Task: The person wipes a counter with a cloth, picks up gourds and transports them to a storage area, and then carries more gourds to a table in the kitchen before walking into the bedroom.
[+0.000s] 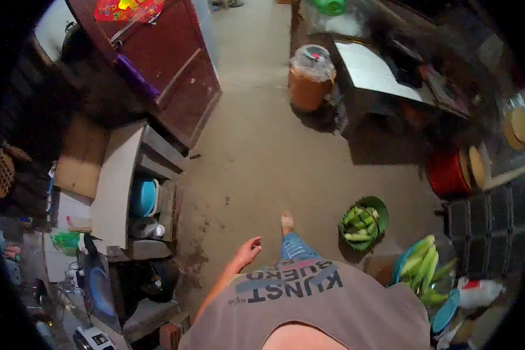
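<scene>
My left hand [249, 251] hangs in front of my body above the floor, its fingers loosely stretched and apart with nothing in them. It touches no object. My right hand is out of sight. On the floor ahead and to the right sits a green basket [381, 213] holding cut green vegetable pieces [360, 224]. Closer to my right side, long pale-green vegetables [423, 261] fill a blue-rimmed container [398, 269]. One bare foot [287, 223] shows below my jeans.
A red door [175, 76] stands ajar at the left, beside a wooden cabinet [118, 184]. Past the floor [251, 134], an orange bucket [311, 87] with a plastic-covered top stands near a worktop [373, 70]. A red drum [446, 172] is at the right.
</scene>
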Available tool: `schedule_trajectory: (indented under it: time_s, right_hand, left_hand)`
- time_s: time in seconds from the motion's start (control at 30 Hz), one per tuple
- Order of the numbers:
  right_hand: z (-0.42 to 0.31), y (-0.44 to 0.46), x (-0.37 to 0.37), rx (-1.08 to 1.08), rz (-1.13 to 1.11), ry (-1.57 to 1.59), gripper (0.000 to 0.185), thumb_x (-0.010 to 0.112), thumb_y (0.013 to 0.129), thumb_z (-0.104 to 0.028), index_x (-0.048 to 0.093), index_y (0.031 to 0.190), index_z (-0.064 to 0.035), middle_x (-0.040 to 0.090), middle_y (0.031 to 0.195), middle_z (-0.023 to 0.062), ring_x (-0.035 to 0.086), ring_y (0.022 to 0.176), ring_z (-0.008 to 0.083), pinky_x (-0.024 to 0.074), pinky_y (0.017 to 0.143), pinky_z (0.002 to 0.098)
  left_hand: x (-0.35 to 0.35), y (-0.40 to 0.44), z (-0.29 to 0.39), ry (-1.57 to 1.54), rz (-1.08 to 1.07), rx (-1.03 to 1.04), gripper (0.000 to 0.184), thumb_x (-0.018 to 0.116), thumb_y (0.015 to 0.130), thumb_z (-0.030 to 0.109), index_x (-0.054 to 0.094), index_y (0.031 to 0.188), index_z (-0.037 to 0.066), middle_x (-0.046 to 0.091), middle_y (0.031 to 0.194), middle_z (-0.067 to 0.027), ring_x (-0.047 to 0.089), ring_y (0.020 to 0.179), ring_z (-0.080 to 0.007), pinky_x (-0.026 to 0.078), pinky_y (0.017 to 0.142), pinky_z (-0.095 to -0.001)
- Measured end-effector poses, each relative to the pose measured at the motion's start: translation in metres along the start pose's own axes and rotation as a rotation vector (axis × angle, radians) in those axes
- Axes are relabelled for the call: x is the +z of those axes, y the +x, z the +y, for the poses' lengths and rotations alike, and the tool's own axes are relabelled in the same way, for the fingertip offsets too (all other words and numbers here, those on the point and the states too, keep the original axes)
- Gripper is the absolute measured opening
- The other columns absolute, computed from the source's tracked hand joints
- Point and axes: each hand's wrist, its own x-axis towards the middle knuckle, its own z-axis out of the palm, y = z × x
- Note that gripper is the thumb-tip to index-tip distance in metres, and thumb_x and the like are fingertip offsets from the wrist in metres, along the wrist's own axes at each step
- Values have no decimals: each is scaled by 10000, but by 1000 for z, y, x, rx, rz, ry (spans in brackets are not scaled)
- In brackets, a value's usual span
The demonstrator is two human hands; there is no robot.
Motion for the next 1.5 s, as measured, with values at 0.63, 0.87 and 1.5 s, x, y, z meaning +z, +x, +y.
schedule_trajectory:
  time_s: [0.63,0.87,1.5]
  right_hand:
    - [-724,402,-85,-208,-233,691,156,498,864,-112,535,1002,-49,594,819,35,591,702,140,465,598,255]
    - [-954,400,-152,-598,-237,696,182,537,848,-69,556,1019,-10,605,873,59,580,803,137,457,715,256]
    - [-1310,702,-367,-1200,-88,247,469,582,775,-14,481,1232,-50,601,825,79,588,747,167,468,712,284]
  left_hand:
    - [-405,342,67,-494,490,-418,350,559,830,197,516,1158,80,623,773,-92,596,783,-212,480,720,-352]
    - [-526,593,407,-1515,88,187,296,493,885,230,490,1149,96,529,1026,-63,514,984,-238,423,859,-392]
    - [-669,1035,655,-1565,-227,134,290,387,927,274,454,1129,76,510,1120,-133,497,1040,-316,408,897,-461]
